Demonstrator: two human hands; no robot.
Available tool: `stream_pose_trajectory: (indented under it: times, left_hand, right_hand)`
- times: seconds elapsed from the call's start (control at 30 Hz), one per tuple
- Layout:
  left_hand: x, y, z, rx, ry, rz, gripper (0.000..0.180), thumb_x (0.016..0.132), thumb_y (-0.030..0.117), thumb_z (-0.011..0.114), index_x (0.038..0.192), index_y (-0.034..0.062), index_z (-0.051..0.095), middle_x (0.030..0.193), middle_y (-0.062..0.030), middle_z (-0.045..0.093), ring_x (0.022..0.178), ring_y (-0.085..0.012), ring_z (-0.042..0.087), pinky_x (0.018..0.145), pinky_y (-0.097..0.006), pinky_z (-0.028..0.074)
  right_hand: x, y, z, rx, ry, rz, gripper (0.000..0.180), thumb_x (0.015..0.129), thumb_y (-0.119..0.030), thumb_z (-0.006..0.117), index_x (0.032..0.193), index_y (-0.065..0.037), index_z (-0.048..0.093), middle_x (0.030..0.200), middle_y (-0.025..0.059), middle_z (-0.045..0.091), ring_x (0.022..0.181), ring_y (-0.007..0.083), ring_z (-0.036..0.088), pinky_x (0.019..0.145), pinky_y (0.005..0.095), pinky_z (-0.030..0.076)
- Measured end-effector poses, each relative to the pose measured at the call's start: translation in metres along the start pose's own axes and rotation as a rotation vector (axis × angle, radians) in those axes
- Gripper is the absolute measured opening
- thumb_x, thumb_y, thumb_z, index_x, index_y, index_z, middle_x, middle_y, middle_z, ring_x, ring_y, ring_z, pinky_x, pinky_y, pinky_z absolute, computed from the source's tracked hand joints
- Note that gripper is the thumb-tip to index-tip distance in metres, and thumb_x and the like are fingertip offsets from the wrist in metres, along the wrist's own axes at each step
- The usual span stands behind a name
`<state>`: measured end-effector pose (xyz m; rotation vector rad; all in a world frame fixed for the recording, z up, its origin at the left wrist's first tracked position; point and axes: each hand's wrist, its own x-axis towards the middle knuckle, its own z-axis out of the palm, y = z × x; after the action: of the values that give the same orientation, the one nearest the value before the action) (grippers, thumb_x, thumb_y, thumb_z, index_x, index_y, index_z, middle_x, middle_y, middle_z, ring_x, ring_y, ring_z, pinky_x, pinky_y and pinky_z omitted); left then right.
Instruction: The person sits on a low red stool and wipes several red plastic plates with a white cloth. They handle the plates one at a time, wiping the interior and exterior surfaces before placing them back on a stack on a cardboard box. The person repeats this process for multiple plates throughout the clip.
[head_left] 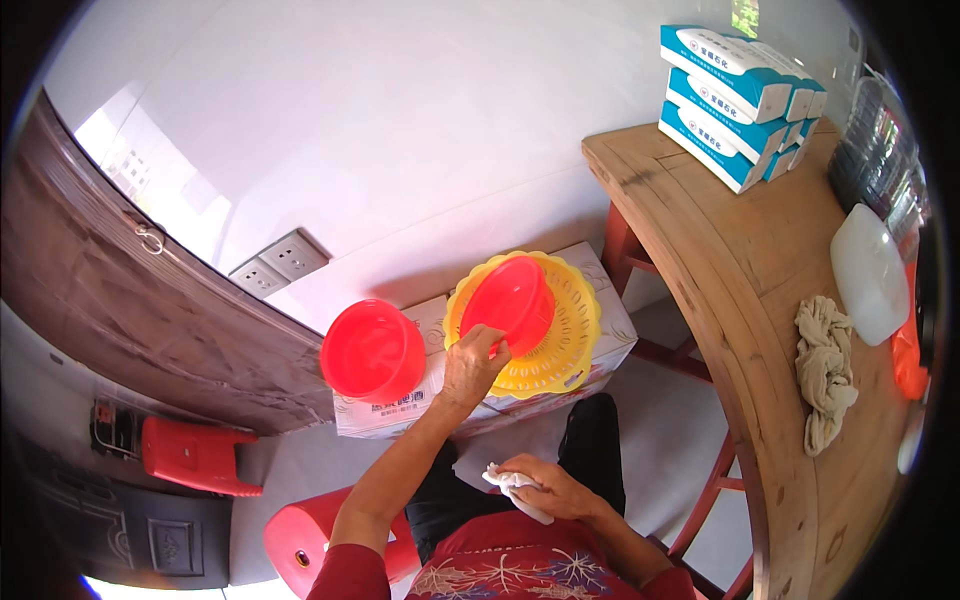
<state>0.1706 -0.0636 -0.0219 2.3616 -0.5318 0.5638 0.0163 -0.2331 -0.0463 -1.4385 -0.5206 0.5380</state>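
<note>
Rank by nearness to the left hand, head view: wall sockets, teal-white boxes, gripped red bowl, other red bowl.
1. Gripped red bowl: rim in left hand
2. Other red bowl: to its left
3. Wall sockets: farther left
4. Teal-white boxes: upper right

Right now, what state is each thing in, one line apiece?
Held red bowl: gripped at its rim by the left hand, over the yellow basket.
Yellow basket: open side up.
Other red bowl: open side up, not held.
White cloth: bunched in the right hand.
Beige cloth: crumpled, lying on the wooden table.
Blue-and-white boxes: stacked.
Wall sockets: nothing plugged in.
</note>
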Motion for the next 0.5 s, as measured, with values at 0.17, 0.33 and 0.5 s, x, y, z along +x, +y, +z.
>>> stream_pose_trajectory:
  times: [0.17, 0.33, 0.5]
  left_hand:
    - [0.003, -0.003, -0.008, -0.05, 0.054, -0.072, 0.013, 0.081, 0.011, 0.069, 0.087, 0.0018, 0.063, 0.079, -0.0149, 0.064, 0.07, -0.0319, 0.065, 0.062, -0.039, 0.052]
    - [0.005, 0.006, -0.022, -0.277, 0.157, -0.322, 0.015, 0.088, 0.01, 0.065, 0.096, 0.0012, 0.058, 0.079, -0.0144, 0.063, 0.07, -0.0252, 0.064, 0.063, -0.034, 0.05]
    - [-0.01, 0.018, -0.033, -0.528, 0.258, -0.307, 0.013, 0.095, 0.009, 0.056, 0.104, 0.0005, 0.052, 0.081, -0.009, 0.058, 0.073, -0.0125, 0.053, 0.065, -0.028, 0.046]
  right_hand:
    - [0.0, -0.002, 0.001, -0.041, 0.013, -0.014, 0.037, 0.086, -0.009, 0.053, 0.122, -0.001, 0.055, 0.112, 0.016, 0.056, 0.104, 0.0264, 0.056, 0.091, 0.0316, 0.043]
    - [-0.001, -0.016, -0.005, 0.022, 0.07, 0.023, 0.036, 0.085, -0.006, 0.055, 0.121, -0.001, 0.055, 0.115, 0.0142, 0.057, 0.107, 0.0233, 0.056, 0.092, 0.0302, 0.042]
    - [0.015, -0.04, -0.012, -0.091, 0.355, -0.139, 0.038, 0.08, 0.003, 0.051, 0.118, -0.001, 0.055, 0.113, 0.0141, 0.057, 0.104, 0.0229, 0.057, 0.087, 0.0307, 0.045]
